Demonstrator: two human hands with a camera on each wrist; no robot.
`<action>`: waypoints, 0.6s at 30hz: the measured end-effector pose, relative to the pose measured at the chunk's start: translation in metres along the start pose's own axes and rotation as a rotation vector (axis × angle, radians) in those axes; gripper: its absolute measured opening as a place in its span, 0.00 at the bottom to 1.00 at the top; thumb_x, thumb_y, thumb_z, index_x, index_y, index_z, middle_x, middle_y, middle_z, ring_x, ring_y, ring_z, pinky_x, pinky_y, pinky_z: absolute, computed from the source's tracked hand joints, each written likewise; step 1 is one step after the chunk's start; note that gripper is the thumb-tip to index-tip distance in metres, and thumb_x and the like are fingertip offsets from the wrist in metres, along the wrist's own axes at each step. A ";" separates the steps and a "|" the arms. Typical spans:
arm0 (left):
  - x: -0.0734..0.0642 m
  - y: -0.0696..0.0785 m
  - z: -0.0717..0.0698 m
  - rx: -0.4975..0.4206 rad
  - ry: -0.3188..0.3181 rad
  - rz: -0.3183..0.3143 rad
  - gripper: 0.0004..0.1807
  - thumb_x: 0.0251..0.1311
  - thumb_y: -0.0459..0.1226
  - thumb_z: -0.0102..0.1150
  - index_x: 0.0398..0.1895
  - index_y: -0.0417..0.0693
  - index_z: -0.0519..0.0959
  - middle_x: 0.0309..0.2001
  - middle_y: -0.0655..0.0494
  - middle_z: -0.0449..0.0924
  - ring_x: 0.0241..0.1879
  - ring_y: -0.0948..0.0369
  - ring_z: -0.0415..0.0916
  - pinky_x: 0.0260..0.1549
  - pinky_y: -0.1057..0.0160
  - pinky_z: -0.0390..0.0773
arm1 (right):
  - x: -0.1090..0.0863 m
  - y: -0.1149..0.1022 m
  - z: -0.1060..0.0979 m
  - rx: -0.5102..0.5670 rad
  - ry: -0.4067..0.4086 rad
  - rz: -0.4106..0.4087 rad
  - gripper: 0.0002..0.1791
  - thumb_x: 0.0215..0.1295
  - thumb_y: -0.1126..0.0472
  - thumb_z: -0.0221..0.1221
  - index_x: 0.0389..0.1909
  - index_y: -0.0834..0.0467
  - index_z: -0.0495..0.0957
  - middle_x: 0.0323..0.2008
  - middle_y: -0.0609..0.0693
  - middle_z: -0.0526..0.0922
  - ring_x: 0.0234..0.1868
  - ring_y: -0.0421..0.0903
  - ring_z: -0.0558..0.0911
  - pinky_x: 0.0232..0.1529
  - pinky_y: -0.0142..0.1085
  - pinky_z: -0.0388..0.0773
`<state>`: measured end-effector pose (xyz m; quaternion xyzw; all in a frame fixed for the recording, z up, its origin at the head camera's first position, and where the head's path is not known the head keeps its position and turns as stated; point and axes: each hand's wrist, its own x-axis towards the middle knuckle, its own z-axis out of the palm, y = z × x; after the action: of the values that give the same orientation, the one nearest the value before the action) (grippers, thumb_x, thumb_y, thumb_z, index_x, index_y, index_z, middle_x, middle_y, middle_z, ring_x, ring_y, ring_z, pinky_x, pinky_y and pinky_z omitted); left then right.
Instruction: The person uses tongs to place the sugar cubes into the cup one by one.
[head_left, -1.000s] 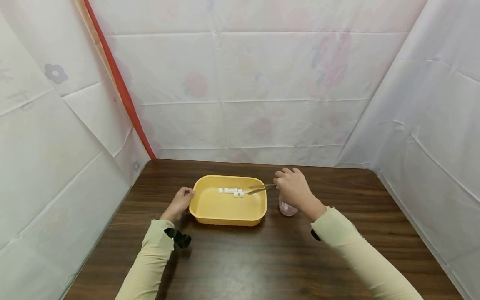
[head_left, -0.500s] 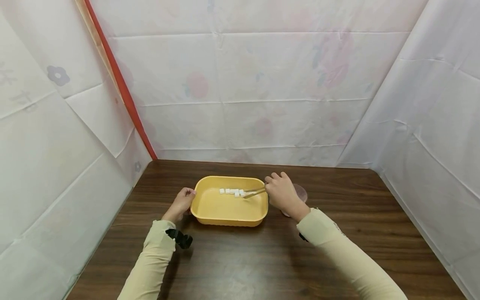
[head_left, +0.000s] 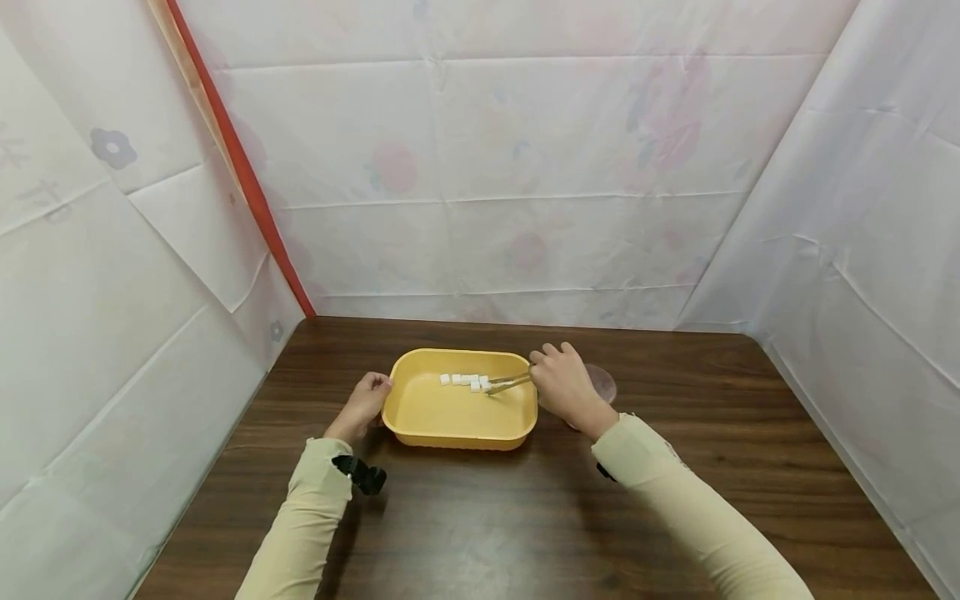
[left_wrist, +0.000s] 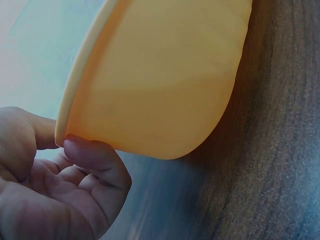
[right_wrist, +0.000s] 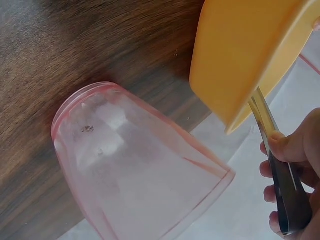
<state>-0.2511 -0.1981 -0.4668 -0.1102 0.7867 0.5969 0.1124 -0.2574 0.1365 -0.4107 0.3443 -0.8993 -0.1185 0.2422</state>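
Observation:
A yellow plastic basin point(head_left: 442, 417) sits on the table, with several small white cubes point(head_left: 475, 387) inside near its far side. Thumb and fingers of my left hand point(head_left: 362, 406) pinch the basin's left rim, seen close in the left wrist view on the basin wall point(left_wrist: 165, 110). My right hand point(head_left: 566, 386) grips metal tongs point(right_wrist: 286, 195) that reach over the basin's right rim. Their tips lie at the right end of the cubes; whether a cube is clasped cannot be told. A clear pink cup point(right_wrist: 145, 165) stands beside the basin, partly hidden behind my right hand in the head view.
Dark wood-grain table point(head_left: 465, 533) lies under everything. White patterned sheets point(head_left: 480, 167) hang at the back and both sides, with a red strip point(head_left: 251, 183) at the back left corner. A black wrist camera point(head_left: 360, 475) is strapped at the left sleeve.
My right hand has moved left with the tongs, bringing their tips over to the white cubes. More of the cup now shows behind it. My left hand stays at the rim.

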 end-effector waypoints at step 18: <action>0.002 0.000 0.000 -0.004 0.005 -0.009 0.15 0.74 0.39 0.38 0.54 0.37 0.61 0.39 0.45 0.67 0.21 0.62 0.67 0.22 0.64 0.72 | 0.009 0.001 0.000 -0.023 -0.032 -0.027 0.08 0.46 0.67 0.65 0.16 0.53 0.78 0.22 0.47 0.74 0.26 0.48 0.70 0.27 0.38 0.63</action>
<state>-0.2524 -0.1982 -0.4677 -0.1155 0.7853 0.5976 0.1130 -0.2633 0.1310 -0.4072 0.3516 -0.8970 -0.1376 0.2299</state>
